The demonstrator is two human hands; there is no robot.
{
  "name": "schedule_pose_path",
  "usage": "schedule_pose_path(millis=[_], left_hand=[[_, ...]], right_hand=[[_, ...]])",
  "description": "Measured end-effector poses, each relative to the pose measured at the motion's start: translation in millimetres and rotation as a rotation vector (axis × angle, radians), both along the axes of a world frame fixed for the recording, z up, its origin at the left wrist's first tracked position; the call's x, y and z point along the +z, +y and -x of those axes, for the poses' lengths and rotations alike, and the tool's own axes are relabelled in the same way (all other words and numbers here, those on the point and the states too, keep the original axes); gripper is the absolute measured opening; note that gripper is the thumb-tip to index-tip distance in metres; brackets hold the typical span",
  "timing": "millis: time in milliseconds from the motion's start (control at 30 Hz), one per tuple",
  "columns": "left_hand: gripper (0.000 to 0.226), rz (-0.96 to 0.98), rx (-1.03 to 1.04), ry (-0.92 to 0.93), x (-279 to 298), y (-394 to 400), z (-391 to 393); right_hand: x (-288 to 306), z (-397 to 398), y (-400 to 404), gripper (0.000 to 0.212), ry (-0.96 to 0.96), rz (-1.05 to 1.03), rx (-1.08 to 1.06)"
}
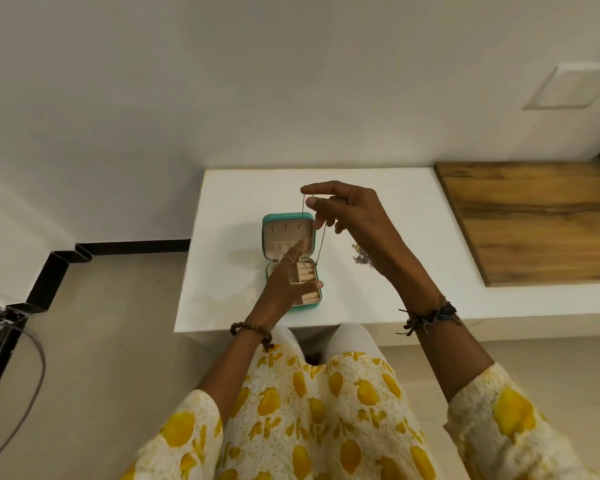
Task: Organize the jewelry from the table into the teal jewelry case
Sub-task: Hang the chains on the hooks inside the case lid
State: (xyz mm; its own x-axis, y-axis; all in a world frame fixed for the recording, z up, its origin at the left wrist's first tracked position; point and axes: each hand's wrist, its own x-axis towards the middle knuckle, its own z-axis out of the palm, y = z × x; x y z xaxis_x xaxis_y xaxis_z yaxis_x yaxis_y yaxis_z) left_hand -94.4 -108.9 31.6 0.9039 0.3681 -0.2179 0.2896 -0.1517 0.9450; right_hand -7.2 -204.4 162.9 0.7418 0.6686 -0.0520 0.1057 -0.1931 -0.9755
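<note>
The teal jewelry case [270,221] lies open on the white table [361,216], with a beige lining, several slots in the lid half and compartments in the near half. My right hand [347,216] is raised above the case and pinches a thin chain necklace [322,242] that hangs down to the case's right edge. My left hand [284,282] rests over the near half of the case, its index finger stretched toward the lid and its thumb on the case's right rim. A small heap of silvery jewelry [361,256] lies on the table, partly behind my right wrist.
A wooden board [534,220] covers the table's right part. A white wall stands right behind the table. To the left are the beige floor and a black skirting [132,245]. A grey cable [32,375] loops at the far left. My knees are at the table's front edge.
</note>
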Motion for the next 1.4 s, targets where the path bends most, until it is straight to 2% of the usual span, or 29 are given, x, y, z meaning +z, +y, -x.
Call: schedule_pose_path(millis=[133, 267, 467, 700, 900, 1167, 1200, 1267, 1333, 1400], left_hand=[[0.059, 0.025, -0.053, -0.088, 0, -9, -9], [0.029, 0.183, 0.004, -0.082, -3, -19, -9], [0.025, 0.314, 0.054, -0.047, -13, -26, -6], [0.011, 0.466, 0.136, -0.09, -6, -28, -17], [0.023, 0.476, 0.234, -0.169, -3, -28, -24], [0.016, 0.448, 0.252, -0.127, 1, -34, -30], [0.021, 0.441, 0.28, -0.117, 2, -35, -32], [0.046, 0.4, 0.357, -0.119, 6, -37, -36], [0.066, 0.291, 0.384, -0.118, 10, -40, -41], [0.07, 0.235, 0.373, -0.121, 15, -43, -45]], right_hand=[[11, -4, -7, 0.025, 0.029, -0.014, 0.019], [19, -9, -12, 0.043, 0.054, -0.035, 0.033], [19, -20, -15, 0.057, 0.089, -0.043, 0.019], [19, -20, -17, 0.06, 0.07, -0.04, 0.083], [20, -21, -15, 0.06, 0.06, -0.03, 0.097], [26, -21, -17, 0.061, 0.058, -0.051, 0.101], [27, -21, -17, 0.06, 0.062, -0.054, 0.103], [28, -21, -17, 0.06, 0.067, -0.057, 0.107], [30, -20, -16, 0.06, 0.077, -0.059, 0.108], [32, -21, -15, 0.06, 0.096, -0.073, 0.107]])
